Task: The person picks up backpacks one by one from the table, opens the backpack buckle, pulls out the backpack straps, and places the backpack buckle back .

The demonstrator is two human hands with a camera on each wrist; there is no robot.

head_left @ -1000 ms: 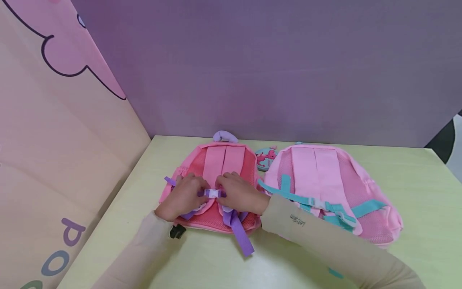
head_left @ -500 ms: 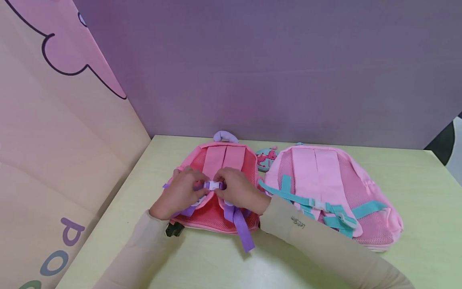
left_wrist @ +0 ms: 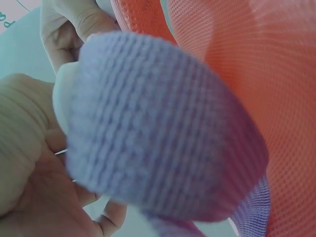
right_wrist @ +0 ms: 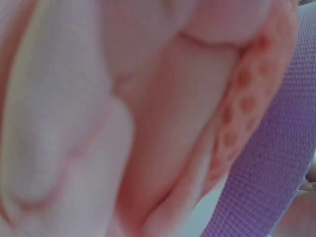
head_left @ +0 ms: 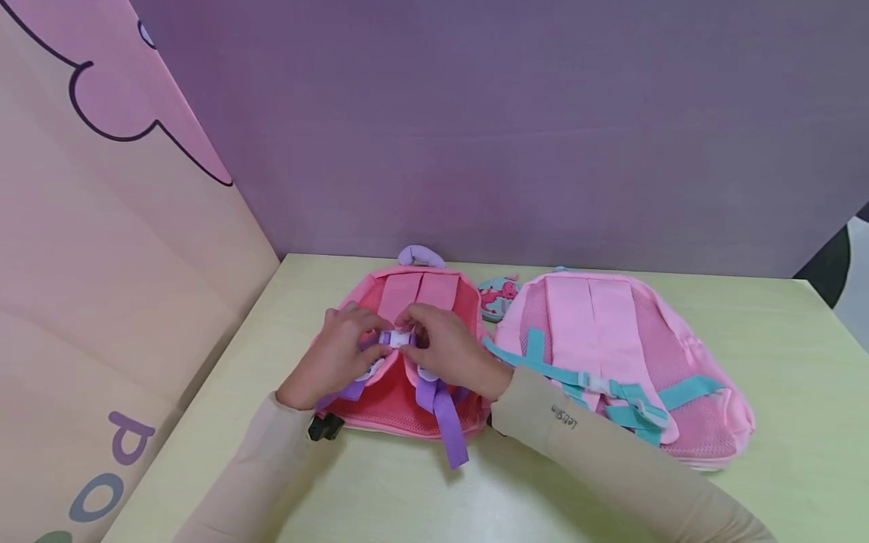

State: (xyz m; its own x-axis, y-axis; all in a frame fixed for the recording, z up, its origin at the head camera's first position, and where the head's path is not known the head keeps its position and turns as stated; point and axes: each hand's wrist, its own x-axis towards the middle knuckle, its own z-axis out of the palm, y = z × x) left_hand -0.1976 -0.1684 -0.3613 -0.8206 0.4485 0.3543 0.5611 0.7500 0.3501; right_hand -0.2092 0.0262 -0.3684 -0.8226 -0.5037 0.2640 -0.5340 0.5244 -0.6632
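On the table lies a coral-pink backpack (head_left: 400, 411), its back panel and two shoulder straps facing up. A white chest-strap buckle (head_left: 397, 338) on purple webbing joins the straps. My left hand (head_left: 339, 351) pinches the buckle's left end with thumb and fingers. From the other side my right hand (head_left: 444, 347) pinches its right end, index finger over the top and thumb below. Purple webbing (left_wrist: 148, 123) looms close in the left wrist view. In the right wrist view, blurred fingers (right_wrist: 163, 128) stand before coral mesh and a purple strap (right_wrist: 271, 133).
To the right lies a light pink backpack (head_left: 614, 317) with turquoise straps and its own buckle (head_left: 597, 382), beneath my right forearm's side. A small turquoise-and-red patterned item (head_left: 498, 298) sits between the bags. A purple panel (head_left: 516, 136) stands behind the table (head_left: 781, 377).
Both hands have shifted the buckle upward in the head view, drawing the shoulder straps with it. The right fingers have moved from the buckle's edge farther over it.
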